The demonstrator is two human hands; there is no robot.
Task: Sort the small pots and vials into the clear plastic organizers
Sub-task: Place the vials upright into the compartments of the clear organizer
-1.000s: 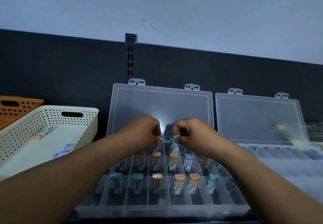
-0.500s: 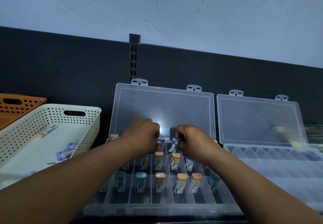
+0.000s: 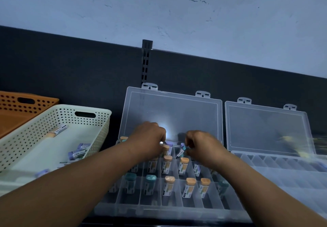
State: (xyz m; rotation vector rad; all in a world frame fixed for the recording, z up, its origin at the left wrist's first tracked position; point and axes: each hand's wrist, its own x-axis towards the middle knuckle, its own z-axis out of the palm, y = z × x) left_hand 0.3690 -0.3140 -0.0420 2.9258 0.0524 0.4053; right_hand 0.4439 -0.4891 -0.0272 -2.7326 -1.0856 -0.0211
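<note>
Two hands meet over the back row of the left organizer [image 3: 123, 207], close under its propped-up lid [image 3: 173, 113]. The right hand [image 3: 203, 147] pinches a small labelled vial [image 3: 181, 150] between thumb and curled fingertips. The vial is tilted, base toward the compartments, probably so the bottom finds its slot before the vial is stood up. The left hand [image 3: 150, 138] is curled knuckles-up just beside it, fingertips down near the organizer's back edge. Whether it grips anything I cannot tell (its own fingers hide the contact); it may be steadying neighbours. The sorted vials [image 3: 189, 187] stand cap-up in the middle and front rows with labels facing forward, which keeps them readable. Loose vials [image 3: 77, 153] lie against the right wall of the cream basket [image 3: 99, 131]. A second organizer [image 3: 283, 170] lies open at the right.
</note>
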